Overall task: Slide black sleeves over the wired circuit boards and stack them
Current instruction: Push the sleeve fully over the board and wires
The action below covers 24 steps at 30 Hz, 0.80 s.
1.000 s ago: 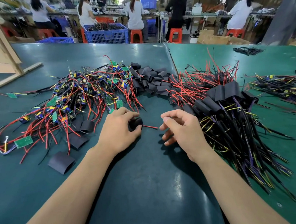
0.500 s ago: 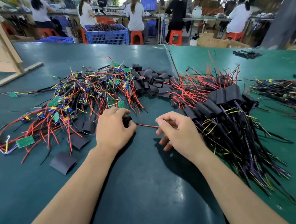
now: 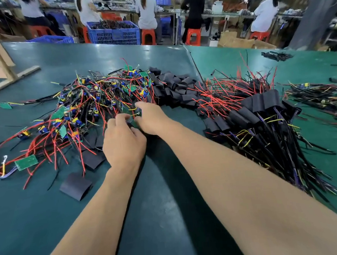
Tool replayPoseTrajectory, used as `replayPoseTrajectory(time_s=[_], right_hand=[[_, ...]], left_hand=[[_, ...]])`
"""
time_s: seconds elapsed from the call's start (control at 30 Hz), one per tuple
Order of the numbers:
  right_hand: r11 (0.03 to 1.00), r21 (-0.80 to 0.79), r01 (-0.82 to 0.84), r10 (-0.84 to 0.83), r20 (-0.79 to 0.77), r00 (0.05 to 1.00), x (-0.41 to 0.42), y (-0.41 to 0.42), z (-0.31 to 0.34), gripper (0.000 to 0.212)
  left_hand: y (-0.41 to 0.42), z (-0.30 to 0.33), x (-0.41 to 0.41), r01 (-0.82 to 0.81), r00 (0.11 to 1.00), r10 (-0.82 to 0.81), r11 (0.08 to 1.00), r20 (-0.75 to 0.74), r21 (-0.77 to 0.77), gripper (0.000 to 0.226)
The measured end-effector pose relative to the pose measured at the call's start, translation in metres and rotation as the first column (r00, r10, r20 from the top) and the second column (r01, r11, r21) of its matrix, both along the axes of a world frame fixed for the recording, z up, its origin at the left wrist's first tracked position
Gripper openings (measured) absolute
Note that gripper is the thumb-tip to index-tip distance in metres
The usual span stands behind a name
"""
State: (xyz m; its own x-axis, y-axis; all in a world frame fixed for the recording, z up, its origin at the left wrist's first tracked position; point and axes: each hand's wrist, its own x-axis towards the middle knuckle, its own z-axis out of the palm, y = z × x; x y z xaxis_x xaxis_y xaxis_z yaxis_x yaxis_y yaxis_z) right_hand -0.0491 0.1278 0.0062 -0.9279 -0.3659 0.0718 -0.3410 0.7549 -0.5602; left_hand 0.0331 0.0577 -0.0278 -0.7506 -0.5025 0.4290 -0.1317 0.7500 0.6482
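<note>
Both hands were close together at the edge of the pile of wired circuit boards [image 3: 87, 110]. The left hand [image 3: 123, 144] and right hand [image 3: 153, 119] pinched one green board [image 3: 132, 114] between them. Finished black sleeves [image 3: 257, 110] sat stacked to their right.

Left arm: bare forearm stretched forward from lower left.
Left hand [image 3: 123, 142]: knuckles up, fingers curled downward, fingertips hidden.
Right arm: bare forearm angled in from lower right, crossing toward centre.
Right hand [image 3: 152, 118]: fingers bent, touching left hand.
</note>
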Motion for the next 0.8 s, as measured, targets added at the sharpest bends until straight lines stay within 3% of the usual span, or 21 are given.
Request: replayPoseTrajectory(time_s=[0.2,0.3,0.4,0.53,0.63,0.7,0.8], right_hand=[[0.996,0.054,0.073,-0.069,-0.073,0.995,-0.002,0.005,-0.007,0.021],[0.984,-0.156,0.088,-0.094,-0.032,0.995,0.003,0.019,0.011,0.022],[0.907,-0.407,0.109,-0.157,-0.088,0.984,0.008,0.043,0.043,0.027],[0.7,-0.703,0.122,-0.275,-0.107,0.956,0.022,0.092,0.083,0.023],[0.45,-0.885,0.12,-0.179,0.043,0.983,0.038,0.122,0.09,0.002],[0.271,-0.947,0.17,-0.072,0.157,0.985,0.049,0.134,0.081,0.013],[0.21,-0.947,0.245,-0.008,0.249,0.968,0.065,0.14,0.05,0.012]], left_hand=[[0.002,0.0,-0.001,0.007,0.998,-0.008,1.0,0.067,0.018,0.027],[-0.001,-0.002,-0.002,0.048,0.992,-0.051,0.998,0.114,0.026,0.031],[-0.004,-0.003,-0.001,0.053,0.989,-0.051,0.999,0.139,-0.013,0.033],[-0.005,0.002,0.002,0.075,0.981,-0.057,0.993,0.188,-0.092,0.024],[-0.011,0.006,0.004,0.072,0.964,-0.012,0.973,0.265,-0.218,0.028],[-0.015,0.01,0.006,0.061,0.945,0.025,0.966,0.325,-0.251,0.033],[-0.018,0.012,0.007,0.09,0.924,0.004,0.97,0.383,-0.226,0.033]])
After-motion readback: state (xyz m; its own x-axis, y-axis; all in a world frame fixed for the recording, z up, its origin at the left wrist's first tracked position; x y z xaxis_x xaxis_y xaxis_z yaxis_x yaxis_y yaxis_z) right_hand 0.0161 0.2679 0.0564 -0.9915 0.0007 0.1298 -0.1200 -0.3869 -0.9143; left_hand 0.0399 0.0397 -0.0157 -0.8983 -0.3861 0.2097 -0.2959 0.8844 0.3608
